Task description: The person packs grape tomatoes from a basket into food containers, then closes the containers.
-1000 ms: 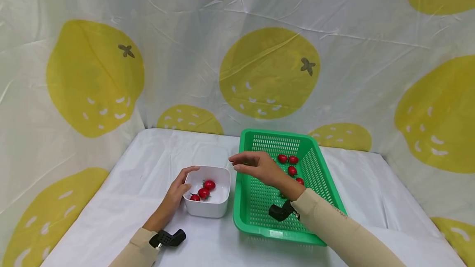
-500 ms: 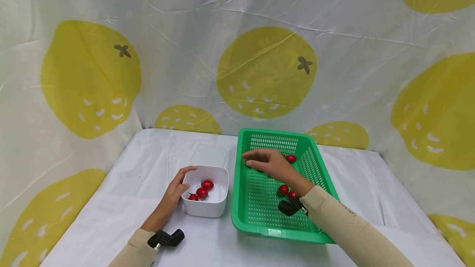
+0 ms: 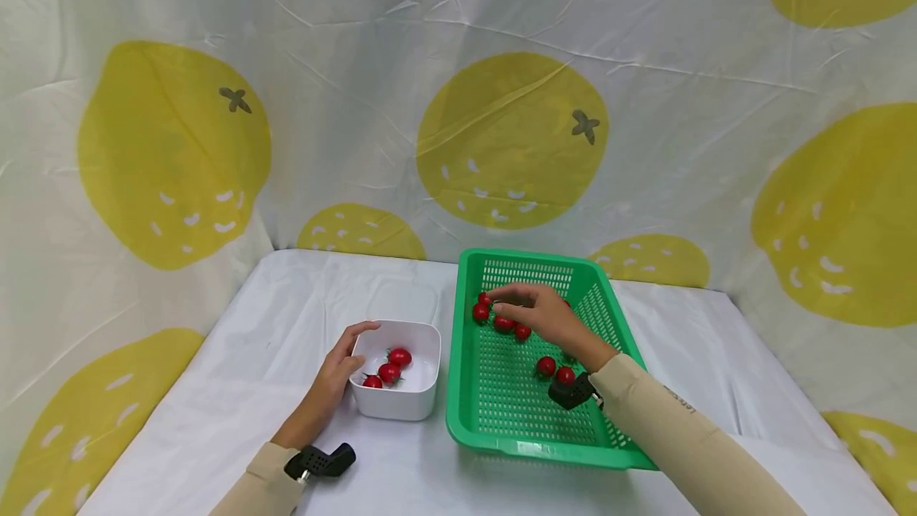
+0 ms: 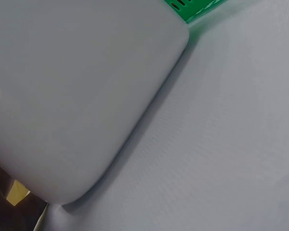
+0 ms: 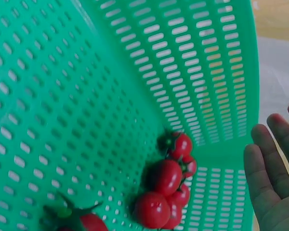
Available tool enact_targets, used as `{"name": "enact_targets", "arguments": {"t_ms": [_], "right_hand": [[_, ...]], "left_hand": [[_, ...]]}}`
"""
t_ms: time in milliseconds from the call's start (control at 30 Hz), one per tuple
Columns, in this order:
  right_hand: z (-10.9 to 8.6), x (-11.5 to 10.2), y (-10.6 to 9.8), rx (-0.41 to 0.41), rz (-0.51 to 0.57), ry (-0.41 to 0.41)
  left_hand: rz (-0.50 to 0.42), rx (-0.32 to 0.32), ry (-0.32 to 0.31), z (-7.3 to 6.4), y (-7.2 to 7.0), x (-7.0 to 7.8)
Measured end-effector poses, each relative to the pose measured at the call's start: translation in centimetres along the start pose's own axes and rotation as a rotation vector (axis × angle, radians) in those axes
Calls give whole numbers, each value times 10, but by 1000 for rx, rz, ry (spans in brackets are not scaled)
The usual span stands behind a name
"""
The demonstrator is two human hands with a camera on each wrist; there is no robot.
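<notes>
Just left of the green rectangular slotted plastic basket (image 3: 548,452): a white square bowl with rounded corners (image 3: 396,404), upright and a small gap from the basket, holding three small glossy red tomatoes with green stems (image 3: 390,373)
Left hand (image 3: 337,369): gripping the bowl's rim on the side away from the basket
Right hand (image 3: 548,315): over the back half of the basket, well apart from the left hand, fingers parted from thumb, nothing seen in its grasp
Back-left corner of the basket: a cluster of round red tomatoes (image 3: 505,323), just beside the right hand's fingertips
Toward the basket's front right: a pair of red tomatoes (image 3: 546,366), near the right wrist
Just changed: the right hand has shifted rightward from the basket's left wall, baring the corner cluster; the bowl's count is the same, three
What it means: the work seems to have turned from the bowl to the basket's tomatoes, the bowl kept steady
Under the basket: white cloth (image 3: 286,301)
Behind the basket: a pale curtain printed with yellow lemons (image 3: 516,142)
</notes>
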State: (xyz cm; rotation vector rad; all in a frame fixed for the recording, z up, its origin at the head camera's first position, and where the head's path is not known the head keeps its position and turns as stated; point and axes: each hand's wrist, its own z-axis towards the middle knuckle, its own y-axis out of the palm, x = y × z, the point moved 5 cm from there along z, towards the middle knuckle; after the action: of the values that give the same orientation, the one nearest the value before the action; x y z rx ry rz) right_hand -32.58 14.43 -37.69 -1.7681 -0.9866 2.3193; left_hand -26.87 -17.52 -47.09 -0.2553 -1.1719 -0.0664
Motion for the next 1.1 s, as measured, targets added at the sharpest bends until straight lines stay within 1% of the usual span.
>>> {"name": "enact_targets", "arguments": {"t_ms": [233, 400, 600, 867, 1100], "right_hand": [[-1, 10, -11, 58, -28, 30], [-3, 17, -16, 97, -73, 97], [-5, 24, -19, 130, -156, 165], [-4, 32, -21, 147, -237, 218], [-2, 38, -19, 152, -283, 231]], "left_hand": [[-9, -4, -7, 0, 0, 1], [-18, -2, -1, 0, 0, 1], [-15, 0, 11, 0, 0, 3], [-20, 3, -1, 0, 1, 1], [-11, -1, -10, -1, 1, 0]]}}
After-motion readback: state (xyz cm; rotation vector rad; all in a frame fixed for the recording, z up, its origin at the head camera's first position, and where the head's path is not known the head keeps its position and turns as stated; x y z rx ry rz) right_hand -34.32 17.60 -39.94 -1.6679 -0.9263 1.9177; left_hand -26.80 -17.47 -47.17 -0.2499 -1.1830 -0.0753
